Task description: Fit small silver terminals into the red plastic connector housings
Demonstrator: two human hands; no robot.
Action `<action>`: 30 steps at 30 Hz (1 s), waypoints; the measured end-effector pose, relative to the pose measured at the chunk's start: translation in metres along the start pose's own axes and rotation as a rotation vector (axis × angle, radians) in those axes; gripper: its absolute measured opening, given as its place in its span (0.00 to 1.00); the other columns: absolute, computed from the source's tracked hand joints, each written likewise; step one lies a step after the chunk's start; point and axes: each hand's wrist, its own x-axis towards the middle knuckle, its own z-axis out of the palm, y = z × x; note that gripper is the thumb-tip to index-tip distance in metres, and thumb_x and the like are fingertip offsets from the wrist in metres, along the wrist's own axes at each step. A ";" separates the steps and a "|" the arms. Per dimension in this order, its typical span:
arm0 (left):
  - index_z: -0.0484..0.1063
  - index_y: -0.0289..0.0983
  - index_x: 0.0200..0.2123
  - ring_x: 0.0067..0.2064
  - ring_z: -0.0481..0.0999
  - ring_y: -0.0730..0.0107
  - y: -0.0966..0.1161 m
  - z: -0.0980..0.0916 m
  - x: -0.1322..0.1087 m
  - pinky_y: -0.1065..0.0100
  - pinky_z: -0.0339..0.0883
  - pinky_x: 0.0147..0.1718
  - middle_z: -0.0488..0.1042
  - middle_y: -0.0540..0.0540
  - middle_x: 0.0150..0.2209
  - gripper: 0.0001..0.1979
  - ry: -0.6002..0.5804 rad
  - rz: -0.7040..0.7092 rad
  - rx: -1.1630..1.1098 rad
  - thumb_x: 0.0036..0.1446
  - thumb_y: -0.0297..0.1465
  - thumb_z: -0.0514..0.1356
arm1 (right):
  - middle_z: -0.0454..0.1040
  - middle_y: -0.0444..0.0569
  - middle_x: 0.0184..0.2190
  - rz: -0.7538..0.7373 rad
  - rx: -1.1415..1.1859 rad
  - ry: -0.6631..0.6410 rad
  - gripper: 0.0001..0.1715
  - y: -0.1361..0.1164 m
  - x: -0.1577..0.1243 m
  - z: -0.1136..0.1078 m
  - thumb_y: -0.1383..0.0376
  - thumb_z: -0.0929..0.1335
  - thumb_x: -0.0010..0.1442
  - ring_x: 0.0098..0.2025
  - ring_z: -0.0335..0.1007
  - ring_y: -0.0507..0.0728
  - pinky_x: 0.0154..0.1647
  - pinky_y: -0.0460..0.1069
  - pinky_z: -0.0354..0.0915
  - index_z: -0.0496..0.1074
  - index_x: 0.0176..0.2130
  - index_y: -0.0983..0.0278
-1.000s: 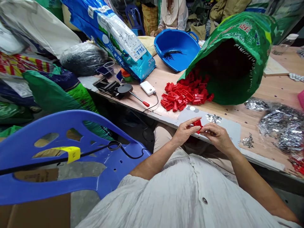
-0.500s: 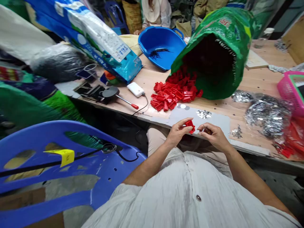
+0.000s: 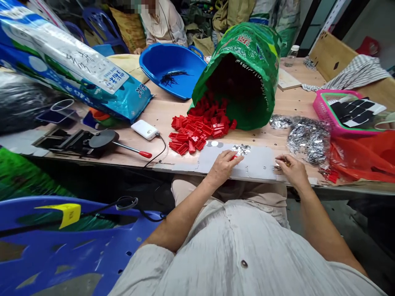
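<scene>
My left hand [image 3: 222, 167] rests at the front of a grey sheet [image 3: 259, 160], its fingers closed round a red plastic part [image 3: 234, 157] that is mostly hidden. Just beyond its fingertips lies a small heap of flat silver pieces [image 3: 241, 149]. My right hand [image 3: 292, 172] is lowered at the sheet's right end, fingers bent over small metal parts [image 3: 278, 167]. Something amber-brown shows in its curled fingers, too small to name. A pile of red plastic parts [image 3: 197, 131] spills from a green sack [image 3: 247, 45] lying on its side.
Bags of silver pieces [image 3: 308, 137] and a pink basket [image 3: 321, 107] lie right. A blue basin [image 3: 154, 61] stands behind. Left are a lever tool [image 3: 101, 139], a white power bank [image 3: 145, 129] and a blue bag [image 3: 123, 90]. Another person [image 3: 163, 22] sits across the table.
My hands have moved apart: the left, with the red part, down onto the sheet by the silver pieces, the right out to the small metal parts. The view has turned right.
</scene>
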 end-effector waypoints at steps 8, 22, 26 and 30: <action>0.70 0.41 0.55 0.51 0.73 0.65 -0.003 -0.007 0.009 0.59 0.68 0.54 0.76 0.43 0.48 0.18 0.075 -0.135 -0.235 0.62 0.24 0.55 | 0.78 0.52 0.33 0.072 -0.500 0.043 0.16 0.030 0.017 -0.020 0.53 0.65 0.59 0.34 0.70 0.60 0.33 0.52 0.58 0.76 0.34 0.61; 0.68 0.36 0.44 0.41 0.79 0.69 0.039 -0.009 -0.021 0.66 0.69 0.44 0.80 0.44 0.39 0.23 0.162 -0.969 -1.611 0.45 0.31 0.71 | 0.76 0.54 0.31 0.084 -0.601 0.027 0.16 0.023 0.024 -0.020 0.53 0.65 0.59 0.32 0.67 0.62 0.31 0.53 0.56 0.75 0.35 0.61; 0.61 0.38 0.39 0.40 0.81 0.68 0.041 -0.011 -0.020 0.65 0.70 0.45 0.80 0.44 0.42 0.26 0.264 -0.935 -1.537 0.40 0.29 0.73 | 0.76 0.52 0.32 0.031 -0.397 0.103 0.15 0.009 0.020 -0.019 0.55 0.66 0.59 0.34 0.70 0.61 0.35 0.53 0.60 0.74 0.39 0.61; 0.60 0.38 0.39 0.45 0.80 0.64 0.046 -0.008 -0.026 0.62 0.70 0.48 0.79 0.41 0.46 0.25 0.299 -0.856 -1.295 0.43 0.31 0.73 | 0.76 0.47 0.32 -0.078 0.013 -0.031 0.15 -0.030 0.006 -0.002 0.52 0.68 0.58 0.32 0.70 0.56 0.34 0.49 0.63 0.73 0.36 0.60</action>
